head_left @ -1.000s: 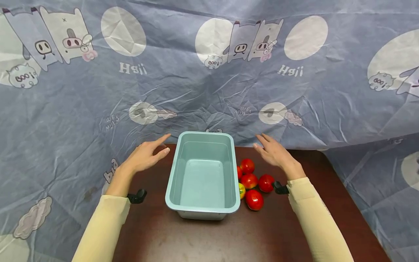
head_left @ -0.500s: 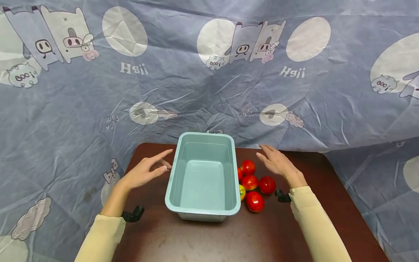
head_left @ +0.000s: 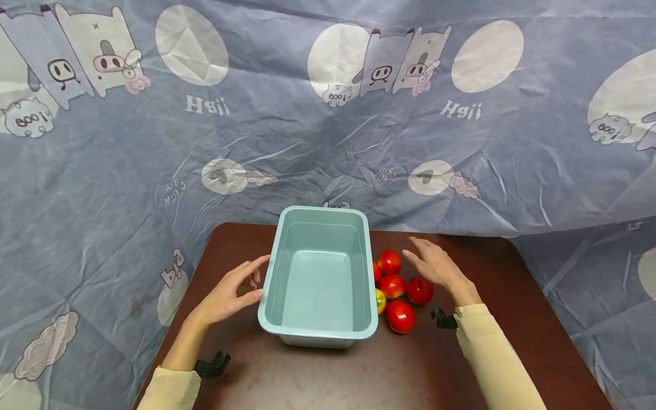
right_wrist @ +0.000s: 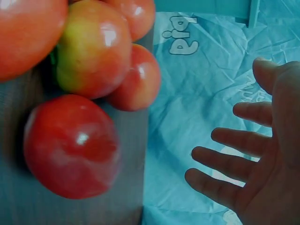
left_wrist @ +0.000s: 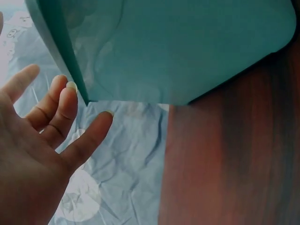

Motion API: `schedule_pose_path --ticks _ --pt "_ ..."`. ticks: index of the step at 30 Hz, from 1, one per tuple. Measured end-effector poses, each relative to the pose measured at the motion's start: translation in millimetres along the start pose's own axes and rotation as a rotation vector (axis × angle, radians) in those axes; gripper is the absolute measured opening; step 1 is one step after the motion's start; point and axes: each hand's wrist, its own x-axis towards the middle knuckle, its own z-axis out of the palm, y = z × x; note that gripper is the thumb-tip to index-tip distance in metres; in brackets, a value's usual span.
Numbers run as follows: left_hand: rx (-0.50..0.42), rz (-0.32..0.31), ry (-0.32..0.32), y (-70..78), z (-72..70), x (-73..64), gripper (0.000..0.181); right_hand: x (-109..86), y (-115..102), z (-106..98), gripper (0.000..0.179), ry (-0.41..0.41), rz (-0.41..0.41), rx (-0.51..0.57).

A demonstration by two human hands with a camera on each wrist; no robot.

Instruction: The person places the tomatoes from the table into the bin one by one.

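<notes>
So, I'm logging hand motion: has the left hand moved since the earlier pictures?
Yes: in the head view, the left hand has moved lower, from near the far end of the tub to beside its middle.

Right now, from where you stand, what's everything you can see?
Bin: one, pale blue-green, middle of the table, nothing visible inside.
Tomato-like red fruits: five showing, mostly red, right of the bin.
Yellow fruit: one, yellowish, partly hidden by the bin.
Table: one, dark reddish-brown, under the bin.
Cartoon sheet: one, blue-grey, behind the table.
Wrist devices: two, black, one per wrist.
Sleeves: two, pale yellow, on the forearms.
Left hand: one, bare, by the bin's left rim.
Right hand: one, bare, near the fruit.
</notes>
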Motion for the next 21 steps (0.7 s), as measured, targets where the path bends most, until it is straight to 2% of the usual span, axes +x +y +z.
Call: schedule_pose_path --ticks 11,16,21 --pt "-0.076 0.035 0.001 -3.6 9.8 -6.2 0.071 -7.3 18.1 29.2 0.061 0.073 0.023 0.057" --pt "-0.115 0.052 0.023 -7.2 13.2 -8.5 0.067 -15.3 26.0 38.8 0.062 0.105 0.026 0.095" --pt "-0.206 0.084 0.023 -9.4 16.9 -10.8 0.064 -27.0 36.0 49.9 0.063 0.106 0.048 0.149"
